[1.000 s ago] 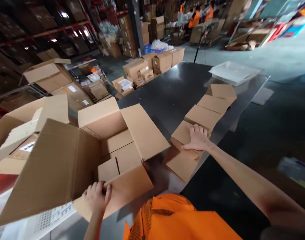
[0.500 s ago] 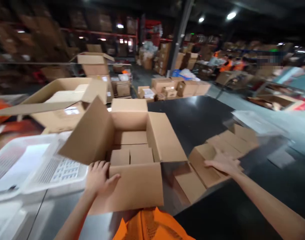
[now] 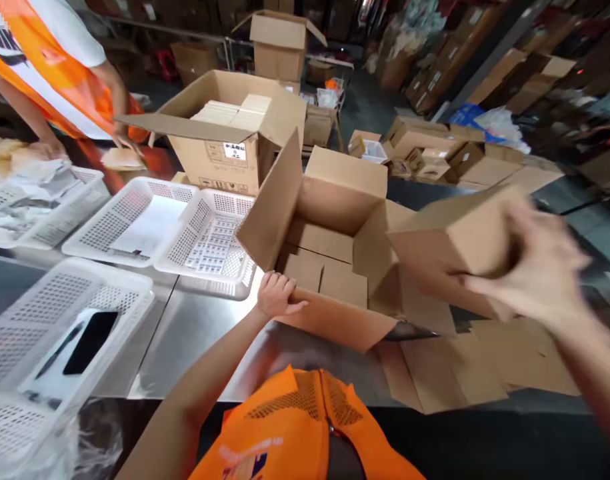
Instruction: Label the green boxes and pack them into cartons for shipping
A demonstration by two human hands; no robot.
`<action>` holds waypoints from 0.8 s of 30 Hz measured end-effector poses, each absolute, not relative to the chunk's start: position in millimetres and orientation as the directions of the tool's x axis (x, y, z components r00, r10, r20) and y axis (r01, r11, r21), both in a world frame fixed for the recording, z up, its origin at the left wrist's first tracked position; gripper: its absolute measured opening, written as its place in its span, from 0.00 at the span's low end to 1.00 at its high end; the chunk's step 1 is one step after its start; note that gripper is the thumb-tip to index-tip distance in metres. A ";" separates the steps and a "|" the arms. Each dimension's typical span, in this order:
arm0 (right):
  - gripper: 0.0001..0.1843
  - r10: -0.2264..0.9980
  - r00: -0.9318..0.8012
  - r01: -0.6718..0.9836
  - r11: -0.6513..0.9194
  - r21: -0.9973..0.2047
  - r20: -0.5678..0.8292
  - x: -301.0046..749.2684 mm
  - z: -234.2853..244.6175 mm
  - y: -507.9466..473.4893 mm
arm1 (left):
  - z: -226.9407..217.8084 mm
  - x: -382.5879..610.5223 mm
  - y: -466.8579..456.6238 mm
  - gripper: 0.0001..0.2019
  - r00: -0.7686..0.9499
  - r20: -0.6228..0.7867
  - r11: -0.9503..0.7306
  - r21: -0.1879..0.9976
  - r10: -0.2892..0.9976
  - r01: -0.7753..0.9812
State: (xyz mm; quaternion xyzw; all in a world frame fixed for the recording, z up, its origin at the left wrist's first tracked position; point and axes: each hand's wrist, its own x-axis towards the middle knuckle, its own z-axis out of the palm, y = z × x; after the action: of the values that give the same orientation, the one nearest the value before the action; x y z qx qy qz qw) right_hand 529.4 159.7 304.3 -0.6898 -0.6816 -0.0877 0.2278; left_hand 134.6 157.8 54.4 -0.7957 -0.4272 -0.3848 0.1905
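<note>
In front of me stands a large open cardboard carton [image 3: 329, 320] with its flaps folded out. Several small brown boxes [image 3: 343, 283] lie flat in its bottom. My left hand [image 3: 277, 295] grips the rim at the near left corner, fingers over the edge and thumb on the outside. Raised above the right flap, my right hand [image 3: 545, 260] holds a small cardboard box [image 3: 449, 233] by its right end; motion blurs both. Below that hand, more small brown boxes [image 3: 465, 367] lie on the table.
White perforated baskets [image 3: 205, 240] stand left, one holding printed labels; a nearer basket [image 3: 135, 300] contains a phone [image 3: 91, 342]. Behind them is an open carton [image 3: 219, 157] filled with pale packs. A person in an orange vest [image 3: 69, 73] works at far left.
My right hand has lifted a small box from the group on the right and brought it up beside the carton. My left hand stays on the carton's rim. The view has turned left and down.
</note>
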 end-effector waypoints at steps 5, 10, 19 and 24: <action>0.69 0.930 -0.364 0.931 0.364 -0.018 -0.049 384.1 235.9 235.3 | 43.2 134.5 159.3 0.23 0.282 0.876 -0.598 0.008 0.390 0.802; 0.69 0.761 -0.609 0.790 0.606 -0.094 -0.223 304.7 158.5 256.1 | 34.8 133.6 161.0 0.22 0.216 0.930 -0.589 0.000 0.296 0.808; 0.66 0.808 -0.571 0.818 0.576 -0.013 -0.141 351.1 174.2 327.5 | 43.2 137.2 160.5 0.24 0.286 0.851 -0.596 0.039 0.440 0.802; 0.67 0.852 -0.522 0.852 0.523 0.023 -0.039 351.0 134.3 386.0 | 46.7 139.3 159.6 0.25 0.294 0.850 -0.590 0.025 0.438 0.807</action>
State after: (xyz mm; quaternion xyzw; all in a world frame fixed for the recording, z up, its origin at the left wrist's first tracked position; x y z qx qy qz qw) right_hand 351.0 386.0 134.3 -0.4886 -0.8722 -0.0007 -0.0226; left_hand 139.3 159.6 46.7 -0.7763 -0.4007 -0.4389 0.2103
